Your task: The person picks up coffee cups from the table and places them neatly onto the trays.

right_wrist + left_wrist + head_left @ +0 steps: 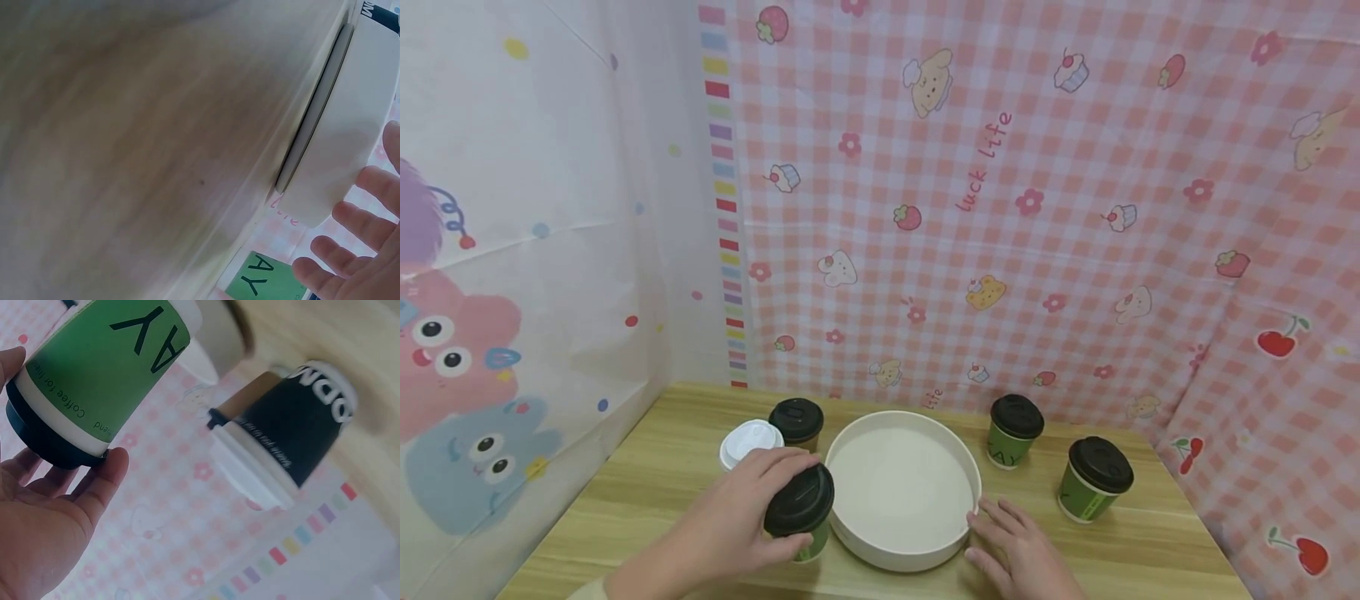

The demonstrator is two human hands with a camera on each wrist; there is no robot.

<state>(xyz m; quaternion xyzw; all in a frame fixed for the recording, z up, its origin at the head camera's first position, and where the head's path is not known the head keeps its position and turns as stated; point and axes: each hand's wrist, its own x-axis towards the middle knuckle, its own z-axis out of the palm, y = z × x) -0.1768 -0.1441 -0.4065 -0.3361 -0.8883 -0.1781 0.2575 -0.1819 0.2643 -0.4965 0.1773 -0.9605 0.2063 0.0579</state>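
Observation:
In the head view my left hand (722, 517) grips a green paper coffee cup (811, 546) by its black lid, just left of a round cream tray (902, 483). The left wrist view shows the thumb and fingers spread around the lid of this green cup (106, 369). Whether its base touches the table cannot be told. My right hand (1022, 550) is at the tray's right side, fingers extended. In the right wrist view its fingertips touch or nearly touch the tray's outer wall (350, 119).
Left of the tray stand a white-lidded dark cup (300, 425) and a black-lidded brown cup (797, 421). Two green cups with black lids, one farther back (1013, 433) and one nearer (1093, 483), stand to the right. Patterned cloth (880, 200) hangs behind the wooden table (647, 467).

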